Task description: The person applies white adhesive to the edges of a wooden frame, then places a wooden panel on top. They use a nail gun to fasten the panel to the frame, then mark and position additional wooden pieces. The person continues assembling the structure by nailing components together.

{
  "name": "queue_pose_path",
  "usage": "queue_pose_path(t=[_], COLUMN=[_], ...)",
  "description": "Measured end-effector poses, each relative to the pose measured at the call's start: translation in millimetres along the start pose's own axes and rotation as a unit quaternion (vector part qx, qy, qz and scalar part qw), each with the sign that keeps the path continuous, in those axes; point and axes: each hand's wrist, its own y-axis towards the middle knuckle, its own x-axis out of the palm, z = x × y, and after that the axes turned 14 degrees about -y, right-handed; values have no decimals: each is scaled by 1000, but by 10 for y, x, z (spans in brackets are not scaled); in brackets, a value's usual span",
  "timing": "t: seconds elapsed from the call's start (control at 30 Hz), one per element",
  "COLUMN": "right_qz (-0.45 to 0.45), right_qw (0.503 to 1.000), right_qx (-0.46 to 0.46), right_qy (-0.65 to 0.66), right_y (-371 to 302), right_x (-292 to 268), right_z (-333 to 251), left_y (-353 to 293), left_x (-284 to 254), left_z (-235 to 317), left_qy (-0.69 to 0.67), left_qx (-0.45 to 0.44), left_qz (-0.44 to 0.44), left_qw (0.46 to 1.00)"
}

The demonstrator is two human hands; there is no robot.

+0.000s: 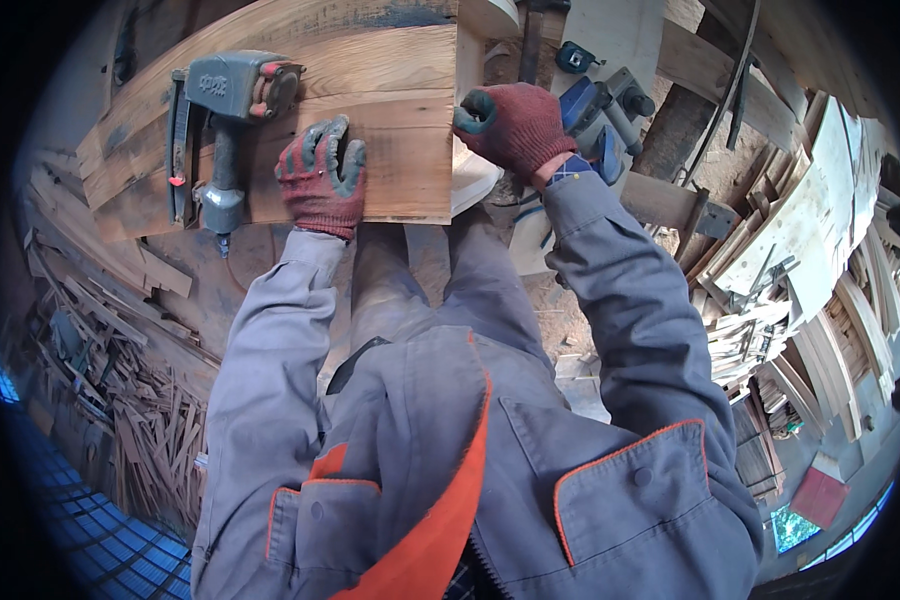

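Note:
A broad wooden panel (pixel 390 90) of joined planks lies in front of me, its straight right edge near the middle of the view. My left hand (pixel 322 175), in a red glove with grey-coated fingers, lies on top of it with the fingers stretched out. At the panel's right edge, my right hand (pixel 518 128) in a matching glove is closed, its fingers curled against that edge and their tips partly hidden. A grey nail gun (pixel 232 95) with a black magazine rests on the panel, left of my left hand.
Right of the panel are a hammer (pixel 531 45), a tape measure (pixel 574 57) and a blue power tool (pixel 588 105) on a pale board. Thin wood strips (pixel 165 430) heap up at lower left. Stacked curved boards (pixel 805 220) stand on the right.

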Motion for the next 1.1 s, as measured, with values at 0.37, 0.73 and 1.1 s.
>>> queue_pose_path(t=[0.37, 0.73, 1.1], right_qz=[219, 223, 225], right_qw=[975, 958, 953], right_qx=[-42, -140, -162], right_qy=[2, -118, -121], right_y=[-226, -23, 24], right_x=[-86, 76, 50], right_z=[224, 23, 41], left_y=[-41, -42, -59], left_x=[-3, -28, -25], left_z=[-60, -37, -47], left_qy=[-25, -35, -48], left_qx=[-23, -25, -24], left_qz=[-23, -15, -12], left_qw=[999, 999, 998])
